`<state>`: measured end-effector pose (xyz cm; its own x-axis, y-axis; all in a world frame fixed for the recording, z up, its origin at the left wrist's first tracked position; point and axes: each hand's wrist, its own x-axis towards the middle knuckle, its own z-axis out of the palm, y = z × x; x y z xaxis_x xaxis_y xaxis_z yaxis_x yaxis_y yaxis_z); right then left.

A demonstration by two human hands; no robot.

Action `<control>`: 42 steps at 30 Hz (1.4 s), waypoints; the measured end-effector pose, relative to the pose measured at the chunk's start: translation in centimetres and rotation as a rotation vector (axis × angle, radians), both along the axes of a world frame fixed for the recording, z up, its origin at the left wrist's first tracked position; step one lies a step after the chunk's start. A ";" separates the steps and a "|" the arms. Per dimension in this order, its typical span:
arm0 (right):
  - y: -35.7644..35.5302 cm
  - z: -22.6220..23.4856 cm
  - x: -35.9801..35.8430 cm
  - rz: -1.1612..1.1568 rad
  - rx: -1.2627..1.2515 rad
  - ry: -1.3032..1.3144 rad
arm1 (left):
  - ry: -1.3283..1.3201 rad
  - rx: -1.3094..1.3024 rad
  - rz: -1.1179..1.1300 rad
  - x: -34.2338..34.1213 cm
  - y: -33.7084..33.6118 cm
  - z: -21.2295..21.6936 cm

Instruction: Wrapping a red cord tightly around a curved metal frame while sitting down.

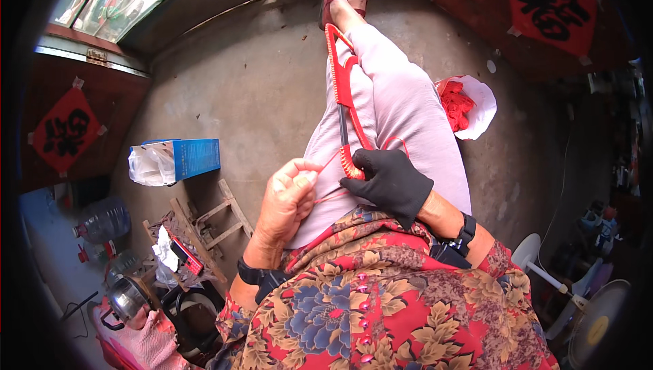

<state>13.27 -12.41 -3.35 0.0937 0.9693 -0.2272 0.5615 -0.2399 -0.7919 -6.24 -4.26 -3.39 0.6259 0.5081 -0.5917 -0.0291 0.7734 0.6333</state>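
Observation:
A long, narrow frame [343, 88] rests along my legs, most of it covered in red cord with a paler edge. A dark bare stretch of bar shows partway along it. My right hand [394, 183], in a black glove, is closed around the frame's near end at my lap. My bare left hand [289, 196] is beside it on the left, thumb and fingers pinched on a thin red cord [331, 161]. The cord runs taut from those fingertips to the wrapped end. Another strand crosses my lap below, and a loop stands up behind the glove.
A white bag [479, 108] with red cord inside stands right of my legs. To the left are a blue box [197, 157] holding a plastic bag, a wooden stool [224, 217], a metal pot [129, 300] and large clear bottles [103, 220]. A fan [598, 326] stands at lower right.

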 end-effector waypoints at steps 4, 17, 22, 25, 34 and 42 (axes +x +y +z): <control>-0.1 0.3 1.7 -0.083 -0.200 0.404 | 0.032 0.030 -0.133 -0.5 -0.2 -0.1; -2.8 3.2 9.3 -0.697 0.119 1.123 | -0.494 -0.173 0.146 1.2 0.3 2.0; -0.9 1.2 7.3 -0.502 0.096 0.850 | -0.295 0.198 0.109 4.0 2.0 1.6; 0.6 -0.8 4.8 -0.394 0.154 0.479 | -0.118 0.173 -0.058 4.6 1.9 -1.7; 2.0 -1.4 2.0 -0.209 -0.001 0.531 | 0.011 0.240 -0.229 5.0 2.2 -2.4; 0.8 0.6 5.9 -0.490 0.282 0.269 | -0.245 -0.235 0.399 -1.3 5.1 0.6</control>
<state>19.17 -11.59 -2.76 0.5178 0.8542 -0.0467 0.2109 -0.1804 -0.9607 -7.58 0.79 -2.78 0.5454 0.6065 -0.5785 -0.4759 0.7922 0.3820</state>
